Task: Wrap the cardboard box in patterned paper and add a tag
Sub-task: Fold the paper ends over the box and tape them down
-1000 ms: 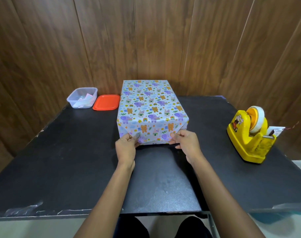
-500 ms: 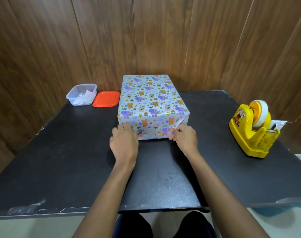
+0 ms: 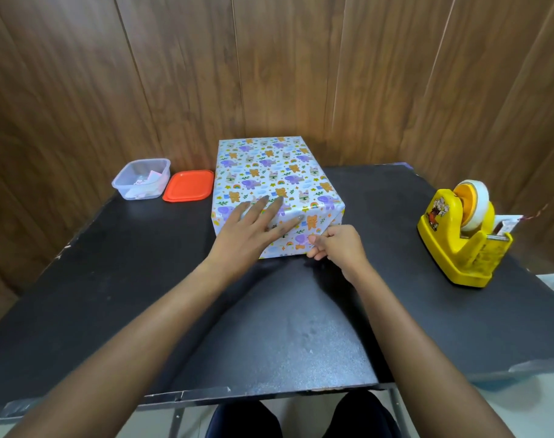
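box (image 3: 271, 181) is set mid worktop (image 3: 111, 279), covered in patterned paper (image 3: 296, 240). left hand (image 3: 247, 235) is laid flat on the top near edge, fingers straight, nothing held. right hand (image 3: 335, 248) is curled at the near end fold, paper apparently pinched. wrapping judged nearly done. no tag seen on the box. tape dispenser (image 3: 459, 241) is well apart on the right.

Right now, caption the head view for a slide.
Left hand presses the wrapped box; right hand pinches its near-end paper.
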### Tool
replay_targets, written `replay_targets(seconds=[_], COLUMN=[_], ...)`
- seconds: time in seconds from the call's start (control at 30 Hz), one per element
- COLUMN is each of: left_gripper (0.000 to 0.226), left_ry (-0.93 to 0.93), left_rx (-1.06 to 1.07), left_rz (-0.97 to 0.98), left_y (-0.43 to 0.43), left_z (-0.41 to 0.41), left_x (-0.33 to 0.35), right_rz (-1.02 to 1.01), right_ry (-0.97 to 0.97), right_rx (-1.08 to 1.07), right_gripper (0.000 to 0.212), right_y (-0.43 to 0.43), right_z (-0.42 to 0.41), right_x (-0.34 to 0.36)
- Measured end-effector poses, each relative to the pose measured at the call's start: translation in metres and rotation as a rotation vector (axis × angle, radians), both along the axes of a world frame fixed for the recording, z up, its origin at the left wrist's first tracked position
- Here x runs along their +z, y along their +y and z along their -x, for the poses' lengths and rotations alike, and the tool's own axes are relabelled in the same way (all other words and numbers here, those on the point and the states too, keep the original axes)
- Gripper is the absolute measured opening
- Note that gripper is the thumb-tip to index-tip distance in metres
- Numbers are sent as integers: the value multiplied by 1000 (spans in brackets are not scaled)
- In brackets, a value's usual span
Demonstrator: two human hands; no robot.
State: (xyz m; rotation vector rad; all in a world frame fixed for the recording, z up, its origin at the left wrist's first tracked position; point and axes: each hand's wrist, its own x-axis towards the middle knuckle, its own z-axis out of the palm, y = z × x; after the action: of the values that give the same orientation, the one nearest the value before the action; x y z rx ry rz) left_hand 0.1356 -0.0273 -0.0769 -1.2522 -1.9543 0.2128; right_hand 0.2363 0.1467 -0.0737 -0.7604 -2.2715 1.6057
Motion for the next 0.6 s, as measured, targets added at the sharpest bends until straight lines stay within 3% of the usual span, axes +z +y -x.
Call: replay_targets(seconds=[0.13,0.23,0.43,0.6], left_gripper=[63,63,70,78], left_ry=[-4,16,37,33], left_rx=[-16,-38,-50,-42], left_rz=[10,13,2,17], left_y=[5,5,6,4], left_z=[1,4,4,-1], left_x=[-3,-3,-1,3], right_rz=[235,256,-15,-367], right_ry=[-33,-69,-67,152], right_rx=[-30,-92,-128,-406], right_gripper=[14,18,33,12], right_y=[6,9,16,62], right_z=[-2,0,-16,-56], right_x=[3,1,6,45])
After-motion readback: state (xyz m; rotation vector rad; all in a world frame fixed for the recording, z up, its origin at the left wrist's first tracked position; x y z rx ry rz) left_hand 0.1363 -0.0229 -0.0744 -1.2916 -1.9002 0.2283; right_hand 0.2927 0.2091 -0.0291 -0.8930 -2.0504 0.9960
